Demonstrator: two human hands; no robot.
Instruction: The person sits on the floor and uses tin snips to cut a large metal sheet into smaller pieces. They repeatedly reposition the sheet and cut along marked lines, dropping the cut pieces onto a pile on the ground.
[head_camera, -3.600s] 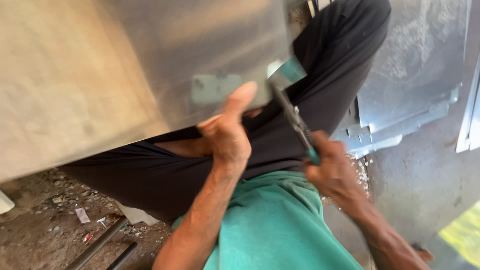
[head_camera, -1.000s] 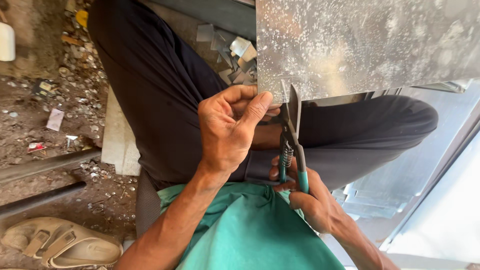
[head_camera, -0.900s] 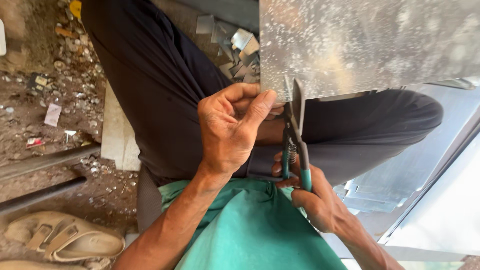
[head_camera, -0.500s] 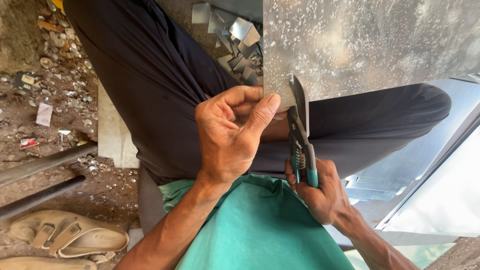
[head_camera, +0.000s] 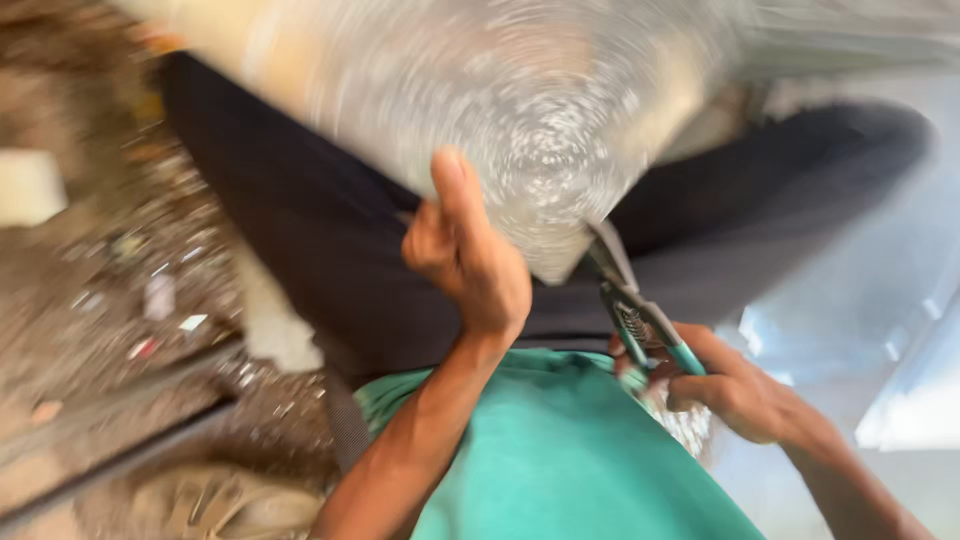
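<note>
A large shiny metal sheet (head_camera: 520, 110), blurred by motion, fills the upper middle of the view. My left hand (head_camera: 465, 250) grips its lower edge, thumb up against the face of the sheet. My right hand (head_camera: 735, 385) is closed on the green handles of tin snips (head_camera: 635, 310), whose jaws meet the sheet's lower corner. Beneath the sheet I see black trousers (head_camera: 300, 240) and a green shirt (head_camera: 560, 450).
Debris-strewn ground (head_camera: 100, 300) lies to the left with dark metal bars (head_camera: 120, 440) and a tan sandal (head_camera: 220, 500) at the bottom left. More pale sheet metal (head_camera: 880, 330) lies to the right.
The sheet has swung round in my left hand and is now blurred and tilted. The snips have shifted right and lower, now at the sheet's corner.
</note>
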